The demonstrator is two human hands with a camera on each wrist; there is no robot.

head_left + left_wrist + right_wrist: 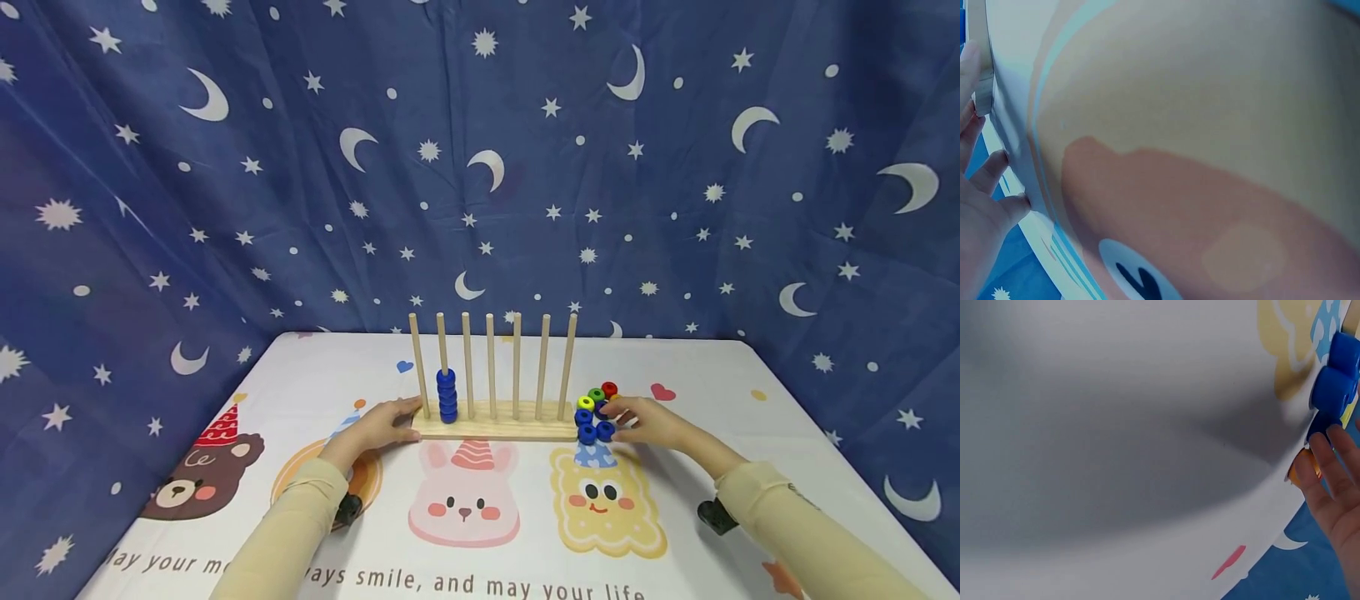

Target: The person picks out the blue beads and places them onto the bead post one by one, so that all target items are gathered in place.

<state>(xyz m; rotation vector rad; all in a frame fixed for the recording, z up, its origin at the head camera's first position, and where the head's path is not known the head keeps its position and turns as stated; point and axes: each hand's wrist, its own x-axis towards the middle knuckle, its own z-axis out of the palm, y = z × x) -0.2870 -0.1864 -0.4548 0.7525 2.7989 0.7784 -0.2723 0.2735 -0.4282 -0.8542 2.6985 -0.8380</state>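
A wooden peg rack [495,427] with several upright pegs stands on the table. Several blue beads [447,397] are stacked on its second peg from the left. My left hand [386,423] holds the rack's left end, thumb at the front corner; in the left wrist view the wooden base end [984,94] shows beside the fingers. At the rack's right end lies a cluster of loose beads, with a blue bead [587,433], a yellow bead [586,403], a green bead [596,394] and a red bead [610,388]. My right hand [647,423] reaches into them, its extended fingers at a blue bead and an orange bead [1300,467].
A white tablecloth [525,492] printed with cartoon figures and lettering covers the table. Behind and at the sides hangs a dark blue curtain [420,192] with moons and stars. A black wrist device [717,517] sits below the right forearm.
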